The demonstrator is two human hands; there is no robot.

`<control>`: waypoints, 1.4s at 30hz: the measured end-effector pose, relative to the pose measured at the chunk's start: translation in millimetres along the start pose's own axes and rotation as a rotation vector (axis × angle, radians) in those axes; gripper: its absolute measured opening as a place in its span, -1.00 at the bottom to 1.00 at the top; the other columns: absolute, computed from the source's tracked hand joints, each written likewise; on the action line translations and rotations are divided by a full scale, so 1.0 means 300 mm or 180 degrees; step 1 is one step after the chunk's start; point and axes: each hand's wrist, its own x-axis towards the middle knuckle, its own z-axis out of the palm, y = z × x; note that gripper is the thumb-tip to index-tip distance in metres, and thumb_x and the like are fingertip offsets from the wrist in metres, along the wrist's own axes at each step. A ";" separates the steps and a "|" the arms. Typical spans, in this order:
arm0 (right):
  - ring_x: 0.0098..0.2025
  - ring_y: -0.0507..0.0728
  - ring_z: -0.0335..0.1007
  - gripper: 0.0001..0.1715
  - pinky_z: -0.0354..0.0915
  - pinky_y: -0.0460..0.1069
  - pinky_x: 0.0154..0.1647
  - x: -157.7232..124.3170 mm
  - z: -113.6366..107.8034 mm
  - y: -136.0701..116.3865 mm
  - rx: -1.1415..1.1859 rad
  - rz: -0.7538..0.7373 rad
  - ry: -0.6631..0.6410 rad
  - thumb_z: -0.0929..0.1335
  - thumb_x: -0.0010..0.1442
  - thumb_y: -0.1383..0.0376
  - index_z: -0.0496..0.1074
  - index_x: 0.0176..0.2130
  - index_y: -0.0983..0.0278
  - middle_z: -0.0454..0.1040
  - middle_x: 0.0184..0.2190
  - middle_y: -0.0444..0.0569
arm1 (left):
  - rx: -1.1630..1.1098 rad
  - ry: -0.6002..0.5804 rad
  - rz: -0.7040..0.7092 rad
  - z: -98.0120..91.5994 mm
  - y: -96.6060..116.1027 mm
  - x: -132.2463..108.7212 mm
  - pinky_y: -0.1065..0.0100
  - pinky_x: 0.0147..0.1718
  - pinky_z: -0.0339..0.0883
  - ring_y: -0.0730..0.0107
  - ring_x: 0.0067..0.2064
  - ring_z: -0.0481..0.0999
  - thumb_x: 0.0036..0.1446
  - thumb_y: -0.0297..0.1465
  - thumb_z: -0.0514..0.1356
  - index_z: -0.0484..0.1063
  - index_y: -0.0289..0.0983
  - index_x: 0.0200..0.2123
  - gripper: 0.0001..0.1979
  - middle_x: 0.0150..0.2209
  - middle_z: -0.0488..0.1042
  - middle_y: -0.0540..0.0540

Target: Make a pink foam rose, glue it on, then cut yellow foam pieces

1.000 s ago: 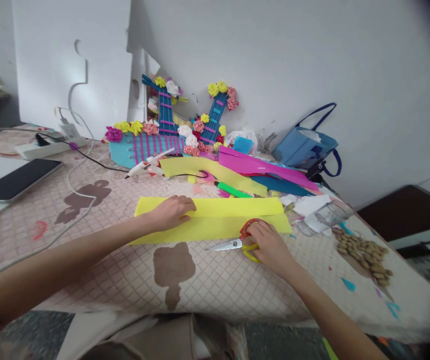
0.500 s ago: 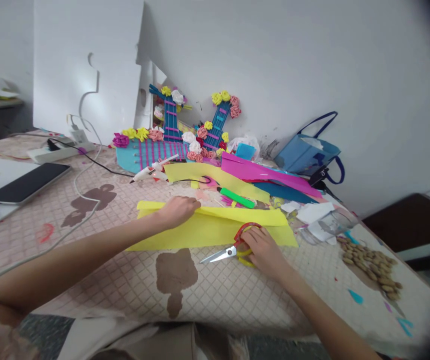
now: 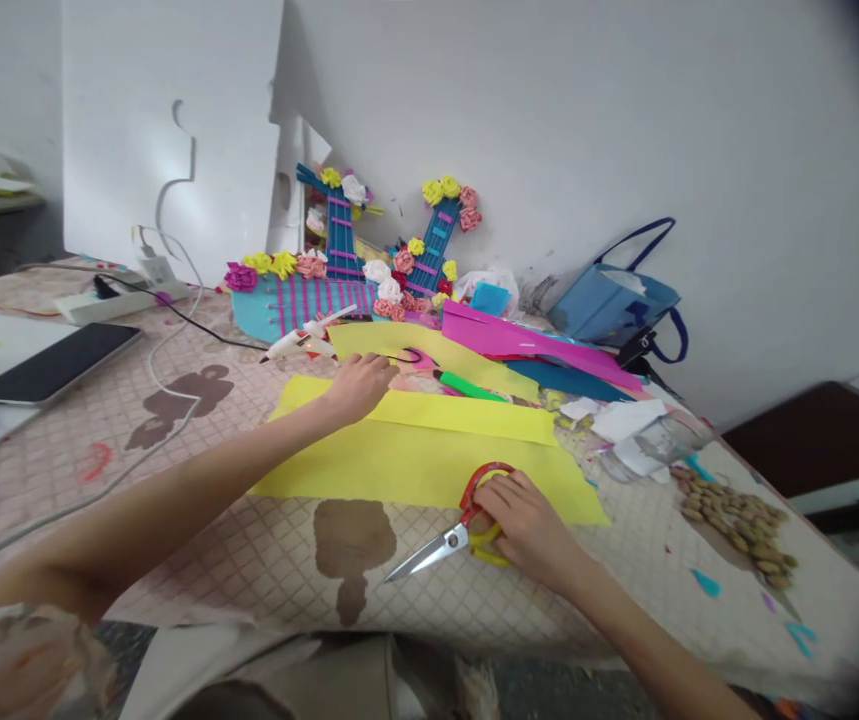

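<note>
A wide yellow sheet of paper (image 3: pixel 399 462) lies across the table in front of me, with a narrower yellow band (image 3: pixel 481 417) along its far side; whether that band is a fold or a separate strip, I cannot tell. My left hand (image 3: pixel 360 388) is closed at the band's far edge, fingers bent over the paper. In my right hand (image 3: pixel 530 520) are scissors (image 3: pixel 453 540) with red and yellow handles. Their blades point left and toward me, over the tablecloth just below the sheet's near edge. The right fingers wrap the handles, partly hiding them.
Beyond the sheet lie a green marker (image 3: pixel 474 387), a glue gun (image 3: pixel 301 343) and magenta paper (image 3: pixel 541 347). Flower-decorated blue crafts (image 3: pixel 309 305) lean at the back. A phone (image 3: pixel 58 362) and white cable (image 3: pixel 166 435) lie left; peanuts (image 3: pixel 736 525) lie right.
My left hand has moved slightly up and left, and the yellow band now lies flatter and farther back. My right hand with the scissors has shifted down, toward me.
</note>
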 end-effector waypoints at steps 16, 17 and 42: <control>-0.22 0.16 0.31 -0.77 0.12 0.03 -0.15 -0.012 -0.027 0.027 0.0014 0.0240 -0.0125 0.26 0.00 0.52 0.28 -0.30 0.26 0.43 -0.33 -0.01 | -0.1022 -0.0557 0.0635 -0.120 0.075 -0.409 0.25 -0.04 0.18 0.26 0.00 0.38 0.11 -0.52 0.10 0.30 -0.24 -0.01 -0.65 0.00 0.41 -0.11; -0.21 0.16 0.31 -0.78 0.13 0.03 -0.15 -0.018 -0.030 0.038 -0.0037 0.0250 -0.0134 0.27 0.01 0.51 0.28 -0.30 0.26 0.42 -0.33 -0.01 | -0.0996 -0.0507 0.0476 -0.118 0.062 -0.405 0.26 -0.07 0.21 0.27 -0.04 0.41 0.12 -0.54 0.06 0.33 -0.26 -0.06 -0.70 -0.05 0.44 -0.11; -0.19 0.23 0.45 -0.70 0.34 0.06 -0.29 -0.080 -0.114 0.283 -0.0203 0.1694 0.0001 0.29 0.00 0.35 0.30 -0.19 0.19 0.49 -0.13 -0.01 | -0.0440 -0.0191 0.1012 -0.078 0.041 -0.343 0.23 -0.11 0.20 0.25 -0.09 0.36 0.17 -0.62 -0.04 0.32 -0.28 -0.06 -0.68 -0.10 0.38 -0.18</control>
